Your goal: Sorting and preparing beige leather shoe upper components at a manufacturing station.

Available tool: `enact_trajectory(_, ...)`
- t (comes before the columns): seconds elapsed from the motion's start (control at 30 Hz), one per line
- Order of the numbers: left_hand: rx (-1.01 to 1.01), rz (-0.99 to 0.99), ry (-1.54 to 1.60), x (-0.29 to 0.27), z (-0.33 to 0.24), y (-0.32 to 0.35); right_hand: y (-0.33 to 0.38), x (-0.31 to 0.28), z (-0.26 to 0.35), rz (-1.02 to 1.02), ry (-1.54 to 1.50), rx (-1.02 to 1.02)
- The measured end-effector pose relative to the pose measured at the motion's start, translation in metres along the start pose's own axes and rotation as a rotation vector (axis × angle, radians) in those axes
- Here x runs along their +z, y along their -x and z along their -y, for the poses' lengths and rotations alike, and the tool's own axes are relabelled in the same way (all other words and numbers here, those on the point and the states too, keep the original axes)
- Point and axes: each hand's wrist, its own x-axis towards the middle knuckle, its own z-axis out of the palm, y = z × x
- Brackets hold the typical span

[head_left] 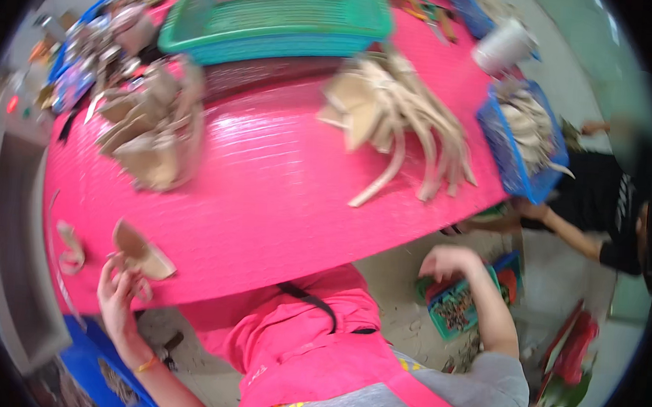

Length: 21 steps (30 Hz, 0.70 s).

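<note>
At the near left edge of the pink-covered table [269, 164], my left hand [119, 285] has its fingers closed at the lower edge of a small beige cut piece [145, 251], leather- or cloth-like. A curled beige strip [71, 248] lies just left of it. My right hand [444, 261] hangs off the table's near edge on the right. Its fingers bend downward and are blurred, and I cannot make out anything in them. Farther back lie a pile of beige pieces [153, 124] on the left and a bundle with long beige straps [397, 119] on the right.
Green and blue baskets [276, 39] stand at the back, with clutter [98, 55] to their left. A blue basket of beige pieces [525, 136] and a white roll [504, 47] sit at right. Another person [598, 210] is beyond. Below my right hand is a green bin [453, 313].
</note>
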Motion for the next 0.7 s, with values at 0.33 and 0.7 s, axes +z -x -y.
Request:
enact_trajectory(0.33,0.200,0.005,0.036,0.053,-0.027,0.017,0.045,0.041,0.339,-0.020,-0.713,-1.309)
enact_trajectory(0.7,0.374,-0.183,-0.065,0.050,-0.015,0.027,0.023,0.083,0.399,0.427,-1.114,-1.084)
